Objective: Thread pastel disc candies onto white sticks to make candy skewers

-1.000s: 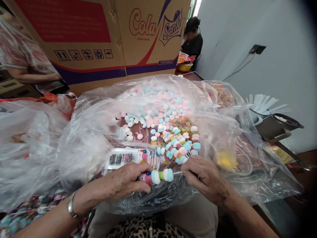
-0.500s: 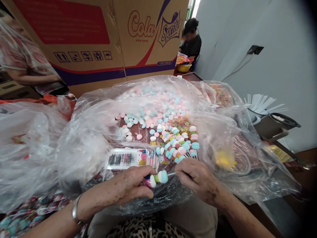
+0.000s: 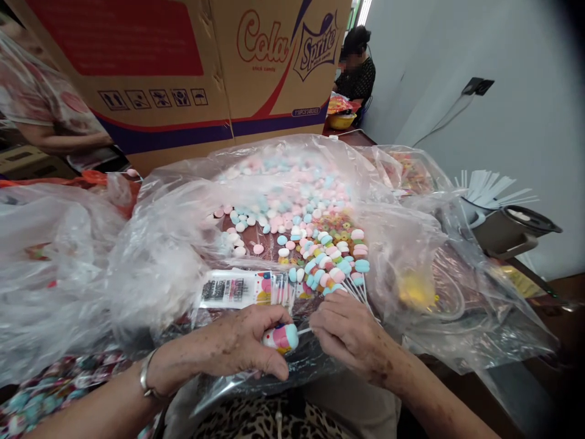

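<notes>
My left hand (image 3: 244, 341) is closed around a small clear wrapper with a coloured print. Inside the wrapper sits a marshmallow stick candy (image 3: 289, 336), mostly covered, with its pale blue end showing at the opening. My right hand (image 3: 345, 335) pinches the white stick (image 3: 304, 331) of that candy, just right of the wrapper. Beyond my hands lies a stack of printed wrappers (image 3: 235, 289). To its right is a pile of finished marshmallow skewers (image 3: 336, 268), sticks pointing toward me.
Loose pink, white and blue marshmallows (image 3: 283, 195) and gummy rings (image 3: 338, 222) lie within a large plastic sheet (image 3: 159, 244). A cardboard box (image 3: 173, 131) stands behind. White sticks (image 3: 491, 189) and a dark pitcher (image 3: 512, 231) are right. Wrapped candies (image 3: 50, 390) lie lower left. Two people sit beyond.
The candy has slid left into the wrapper as my right hand moved left with the stick. My left hand stays about the wrapper.
</notes>
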Demonstrator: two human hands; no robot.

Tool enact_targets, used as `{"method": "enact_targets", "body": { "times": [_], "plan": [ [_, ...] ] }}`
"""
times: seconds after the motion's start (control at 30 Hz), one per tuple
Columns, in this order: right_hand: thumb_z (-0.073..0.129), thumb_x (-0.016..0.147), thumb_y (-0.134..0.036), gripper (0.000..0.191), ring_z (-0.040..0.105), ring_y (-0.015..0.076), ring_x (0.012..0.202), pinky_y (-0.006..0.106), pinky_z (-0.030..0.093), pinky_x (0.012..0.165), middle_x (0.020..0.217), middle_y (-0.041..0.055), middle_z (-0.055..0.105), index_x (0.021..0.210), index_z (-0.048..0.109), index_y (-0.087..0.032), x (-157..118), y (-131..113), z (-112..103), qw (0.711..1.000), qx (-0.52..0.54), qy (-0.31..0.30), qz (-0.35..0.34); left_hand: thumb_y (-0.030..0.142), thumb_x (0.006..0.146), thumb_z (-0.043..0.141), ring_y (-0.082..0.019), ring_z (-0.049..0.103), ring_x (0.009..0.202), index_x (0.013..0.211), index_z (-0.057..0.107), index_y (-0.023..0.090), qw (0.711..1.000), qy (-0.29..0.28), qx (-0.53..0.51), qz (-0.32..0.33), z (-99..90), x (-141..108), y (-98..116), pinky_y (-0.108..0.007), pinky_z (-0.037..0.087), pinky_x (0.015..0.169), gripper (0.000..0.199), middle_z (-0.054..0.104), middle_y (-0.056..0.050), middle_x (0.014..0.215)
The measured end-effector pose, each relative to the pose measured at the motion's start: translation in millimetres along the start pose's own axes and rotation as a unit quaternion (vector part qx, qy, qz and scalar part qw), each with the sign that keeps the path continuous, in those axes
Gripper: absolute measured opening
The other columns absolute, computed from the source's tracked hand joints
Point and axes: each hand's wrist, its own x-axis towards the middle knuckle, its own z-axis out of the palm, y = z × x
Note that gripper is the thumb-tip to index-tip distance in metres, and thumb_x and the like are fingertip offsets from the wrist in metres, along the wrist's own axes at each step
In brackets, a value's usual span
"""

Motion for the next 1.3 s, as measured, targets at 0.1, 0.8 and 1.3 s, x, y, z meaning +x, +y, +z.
{"method": "enact_targets", "body": {
  "times": [0.1,0.8,1.3],
  "plan": [
    [0.043,0.096,-0.011,0.027,0.046,0.0149,0.067,0.029,0.033,0.069,0.067,0.0001,0.057,0.074,0.057,-0.017,0.4,3.4,-3.5,1.000,-0.006,0.005,-0.007,0.043,0.071,0.080,-0.015,0.048,0.070,0.094,0.062,0.021,0.997,0.030,0.066,0.037,1.6,2.8,-1.5,-0.022,0.033,0.058,0.037,0.055,0.005,0.078],
    [0.045,0.095,-0.012,0.027,0.045,0.0164,0.068,0.032,0.033,0.070,0.067,0.0007,0.056,0.070,0.054,-0.019,9.0,6.0,16.2,0.998,-0.042,0.000,-0.048,0.029,0.081,0.073,-0.016,0.049,0.077,0.089,0.060,0.019,0.971,0.116,0.172,0.119,12.3,16.8,-12.6,-0.024,0.035,0.068,0.018,0.061,0.004,0.084],
    [0.038,0.106,-0.027,0.031,0.055,0.0154,0.075,0.028,0.045,0.072,0.080,0.0030,0.063,0.086,0.060,-0.018,18.6,12.4,-8.5,0.995,0.085,-0.022,0.038,0.062,0.083,0.060,-0.013,0.060,0.056,0.078,0.053,0.019,0.972,0.172,-0.156,0.035,26.0,10.6,-1.3,-0.021,0.038,0.049,0.044,0.060,0.001,0.068]
  ]
}}
